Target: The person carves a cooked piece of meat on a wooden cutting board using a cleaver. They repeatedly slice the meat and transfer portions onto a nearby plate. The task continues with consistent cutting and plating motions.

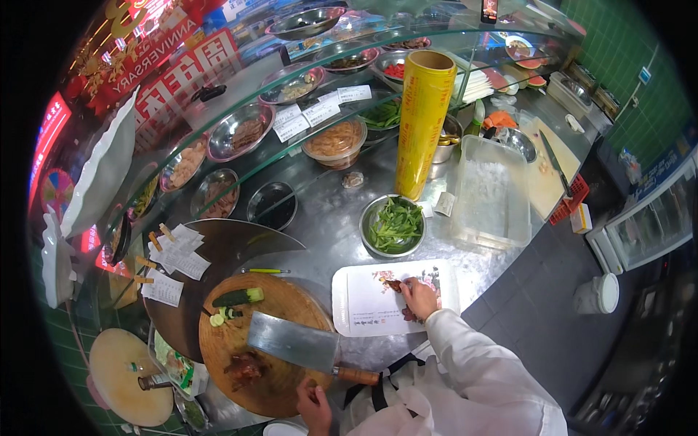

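Observation:
My right hand [421, 298] is over a white rectangular plate [341, 302] with printed flowers and writing. Its fingertips pinch a dark brown piece of cooked meat [392, 284]. Another reddish-brown piece of meat [408, 314] lies on the plate beside the hand. My left hand [314, 406], loosely curled and seemingly holding nothing, is by the near edge of a round wooden chopping block [294, 294]. On the block are a cleaver [294, 339] with a wooden handle, a chunk of dark cooked meat [244, 370], a cut cucumber [238, 297] and several cucumber slices [221, 316].
A steel bowl of green leaves [393, 226] stands behind the plate, with an upright cling-film roll [425, 125] and a clear plastic tub [493, 191] nearby. Paper slips [180, 253] hang clipped at left. Ingredient bowls [240, 133] line the glass shelf. A knife [555, 161] lies far right.

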Demonstrator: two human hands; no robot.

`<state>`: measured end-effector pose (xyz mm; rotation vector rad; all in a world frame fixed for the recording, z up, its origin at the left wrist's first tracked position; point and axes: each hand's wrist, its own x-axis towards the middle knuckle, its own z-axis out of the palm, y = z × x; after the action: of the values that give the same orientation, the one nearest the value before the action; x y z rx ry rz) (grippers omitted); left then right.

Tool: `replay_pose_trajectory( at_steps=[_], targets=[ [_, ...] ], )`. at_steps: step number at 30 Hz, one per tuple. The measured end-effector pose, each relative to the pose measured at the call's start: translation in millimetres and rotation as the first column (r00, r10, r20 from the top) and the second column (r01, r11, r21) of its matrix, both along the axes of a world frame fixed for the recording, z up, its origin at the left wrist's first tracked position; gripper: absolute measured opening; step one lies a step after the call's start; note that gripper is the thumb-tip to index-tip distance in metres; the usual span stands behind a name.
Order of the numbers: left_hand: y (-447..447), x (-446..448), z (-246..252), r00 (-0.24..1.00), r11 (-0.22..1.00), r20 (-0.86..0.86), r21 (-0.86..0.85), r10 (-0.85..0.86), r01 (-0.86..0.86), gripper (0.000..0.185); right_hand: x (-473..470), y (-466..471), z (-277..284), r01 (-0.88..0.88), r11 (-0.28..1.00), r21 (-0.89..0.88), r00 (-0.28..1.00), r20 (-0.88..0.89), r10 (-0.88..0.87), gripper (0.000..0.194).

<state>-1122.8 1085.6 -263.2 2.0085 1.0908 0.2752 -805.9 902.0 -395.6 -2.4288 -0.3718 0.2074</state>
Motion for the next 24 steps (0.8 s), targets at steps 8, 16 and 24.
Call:
replay_pose_trajectory(
  at_steps=[8,16,24],
  targets=[
    [-3,-11,-7,0.996,0.999,0.077,-0.009,0.034,-0.033,0.033,-2,8,5,-0.095,0.99,-0.103,0.989,-0.12,0.083,0.035],
    [8,26,32,0.959,0.998,0.279,-0.028,-0.044,0.054,0.029,-40,20,119,-0.057,0.864,0.5,0.778,-0.52,0.352,0.024],
    [34,53,79,0.918,0.944,0.243,0.184,-0.314,0.274,0.023,-91,74,192,-0.777,0.578,0.248,0.613,0.091,0.785,0.035]
  ],
)
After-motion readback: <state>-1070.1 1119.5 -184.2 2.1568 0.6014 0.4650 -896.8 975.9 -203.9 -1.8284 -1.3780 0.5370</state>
